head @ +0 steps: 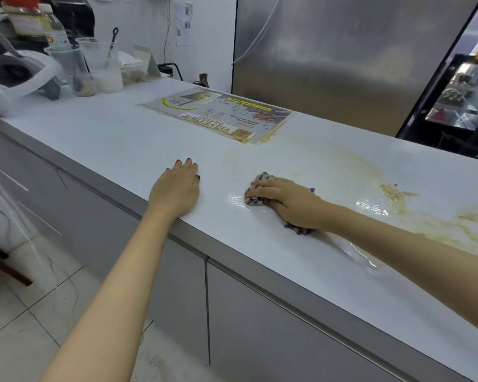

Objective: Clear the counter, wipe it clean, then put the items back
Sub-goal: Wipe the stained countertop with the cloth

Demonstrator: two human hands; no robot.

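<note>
Stage: wiping is under way; the white counter (122, 139) around the hands is lying bare, so clearing is looking done.
Right hand (284, 201): fingers are curling over a bunched checkered cloth (262, 179), gripping it and pressing it onto mid-counter.
Left hand (177, 186): resting flat by the front edge, fingers straight and close together, holding nothing.
Remaining: yellowish stains (395, 191) and wet streaks (370, 206) to the right are awaiting the cloth; returning items is probably following that.
Items: plastic cups (105, 64) and a bottle (54, 28) are standing at the far left end.
Menu sheet (218, 117): lying flat beyond the hands.
</note>
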